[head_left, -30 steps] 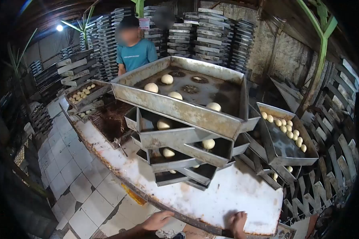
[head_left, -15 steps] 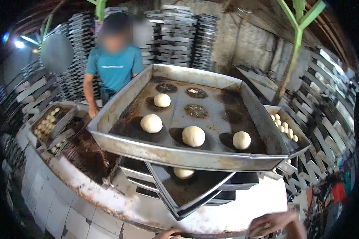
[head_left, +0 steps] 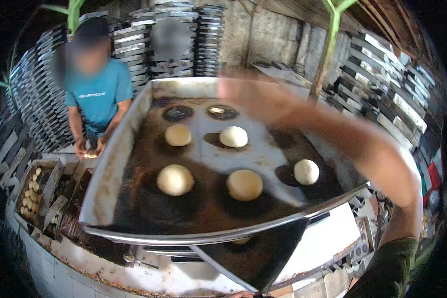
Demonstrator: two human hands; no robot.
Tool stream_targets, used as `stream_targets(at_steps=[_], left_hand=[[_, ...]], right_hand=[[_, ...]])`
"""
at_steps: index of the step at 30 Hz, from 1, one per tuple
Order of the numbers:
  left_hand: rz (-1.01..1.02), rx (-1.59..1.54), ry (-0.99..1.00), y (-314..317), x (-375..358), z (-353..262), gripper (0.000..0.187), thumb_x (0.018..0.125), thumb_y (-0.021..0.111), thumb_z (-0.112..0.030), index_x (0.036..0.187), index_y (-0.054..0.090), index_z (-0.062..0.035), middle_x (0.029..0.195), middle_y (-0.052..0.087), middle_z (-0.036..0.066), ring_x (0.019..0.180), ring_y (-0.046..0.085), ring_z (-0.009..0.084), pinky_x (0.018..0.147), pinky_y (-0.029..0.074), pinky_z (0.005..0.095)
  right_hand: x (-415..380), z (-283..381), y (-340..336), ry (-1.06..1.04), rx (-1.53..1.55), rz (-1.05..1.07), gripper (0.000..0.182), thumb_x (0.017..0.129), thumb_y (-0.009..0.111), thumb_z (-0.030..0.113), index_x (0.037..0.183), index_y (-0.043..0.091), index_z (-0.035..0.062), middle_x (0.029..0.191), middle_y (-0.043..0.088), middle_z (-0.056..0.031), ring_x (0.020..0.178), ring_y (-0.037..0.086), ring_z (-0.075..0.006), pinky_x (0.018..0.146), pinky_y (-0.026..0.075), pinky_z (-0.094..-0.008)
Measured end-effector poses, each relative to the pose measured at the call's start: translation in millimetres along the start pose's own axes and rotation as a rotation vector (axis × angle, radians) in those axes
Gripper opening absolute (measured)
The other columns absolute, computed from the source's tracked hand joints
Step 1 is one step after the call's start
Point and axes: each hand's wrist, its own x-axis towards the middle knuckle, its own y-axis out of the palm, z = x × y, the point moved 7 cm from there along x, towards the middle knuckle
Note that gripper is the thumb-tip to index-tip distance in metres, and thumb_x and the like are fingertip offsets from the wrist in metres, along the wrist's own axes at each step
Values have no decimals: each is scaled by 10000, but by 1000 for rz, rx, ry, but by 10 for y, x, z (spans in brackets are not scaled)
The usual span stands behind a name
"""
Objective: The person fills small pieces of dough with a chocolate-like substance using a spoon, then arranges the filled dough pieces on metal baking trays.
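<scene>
Raised from low by the table (head_left: pixel 184 278), the right hand (head_left: pixel 246 94) is now over the far side of the top tray (head_left: pixel 97 198), its arm reaching across the tray's right side. It is too blurred to tell whether it grips anything or is empty. Four dough balls lay in that tray before; now there are five. The added ball (head_left: pixel 233 136) sits nearer than the right hand, just left of it. Another ball (head_left: pixel 178 135) lies farther left, and two more (head_left: pixel 175 180) (head_left: pixel 245 185) are nearer still. The fifth (head_left: pixel 306 172) is to the hand's near right, below the forearm. Only a sliver of the left hand (head_left: pixel 243 294) shows, near the bottom tip of a lower tray (head_left: pixel 263 258); its grip cannot be told. Well left of the right hand, a person (head_left: pixel 99 94) now has both hands together at a small pale piece (head_left: pixel 91 154).
</scene>
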Motion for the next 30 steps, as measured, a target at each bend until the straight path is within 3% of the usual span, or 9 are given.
stream_targets(at_steps=[3, 10, 12, 17, 21, 23, 26, 29, 30], left_hand=[[134, -97, 48, 164, 201, -2, 276, 916, 495, -164, 1156, 509, -28, 1063, 567, 67, 1046, 514, 156, 896, 393, 278], [184, -458, -155, 678, 907, 367, 360, 933, 458, -209, 1238, 433, -19, 1088, 557, 62, 1001, 520, 157, 837, 422, 285], [3, -339, -329, 902, 1182, 130, 388, 930, 463, -214, 1260, 397, -21, 1087, 558, 76, 1012, 526, 187, 855, 432, 315], [-435, -502, -311, 1253, 1592, 149, 424, 919, 483, -217, 1277, 365, -23, 1060, 568, 90, 996, 544, 209, 832, 460, 338], [-669, -649, -136, 1515, 1659, 194, 428, 912, 497, -214, 1272, 368, -22, 1036, 578, 91, 969, 557, 202, 790, 480, 331], [-783, -616, -29, 1547, 1570, 233, 384, 904, 504, -176, 1240, 401, -21, 983, 591, 125, 959, 567, 218, 788, 476, 334], [-906, -321, -165, 1523, 1486, 367, 381, 894, 496, -123, 1249, 406, -18, 1067, 580, 116, 635, 578, 144, 566, 466, 216], [-853, -17, 342, 1638, 1392, -267, 380, 893, 510, -144, 1242, 431, -15, 1127, 569, 80, 650, 560, 101, 560, 441, 195], [-805, -72, 93, 1627, 1351, -235, 378, 896, 506, -149, 1241, 434, -12, 1146, 560, 91, 803, 559, 134, 686, 448, 242]], right_hand=[[-256, 312, -1321, 170, -114, -246, 483, 901, 403, 469, 879, 580, 20, 757, 612, -131, 709, 573, -223, 662, 457, -363], [-2179, -2236, -1932, 504, -451, -523, 341, 896, 458, 316, 846, 609, 15, 741, 597, -148, 680, 599, -248, 655, 480, -369], [-2824, -3265, -1410, 859, -380, -95, 284, 864, 472, 263, 878, 603, 12, 850, 617, -194, 776, 606, -314, 706, 478, -413], [-3854, -5977, 23, 553, -647, 590, 288, 763, 480, 87, 1028, 560, 7, 919, 606, -194, 838, 585, -365, 731, 454, -451], [-3625, -6205, 219, 705, -472, 263, 345, 757, 498, 137, 1089, 539, 55, 1115, 551, -171, 1113, 448, -357, 899, 353, -480], [-3728, -6229, 488, 805, -478, 654, 368, 761, 505, 183, 1109, 565, 82, 1168, 533, -168, 1139, 421, -383, 895, 334, -527], [-3485, -5286, -138, 806, -381, 563, 288, 729, 526, 140, 985, 609, 36, 1074, 564, -152, 1001, 515, -323, 823, 403, -429], [-3389, -4595, -824, 530, 311, -61, 207, 697, 558, 39, 896, 558, -19, 891, 545, -40, 722, 528, -159, 662, 440, -272], [-3388, -3969, -1088, 440, 461, -234, 212, 712, 564, 25, 918, 528, -15, 883, 523, -26, 724, 497, -127, 652, 431, -255]])
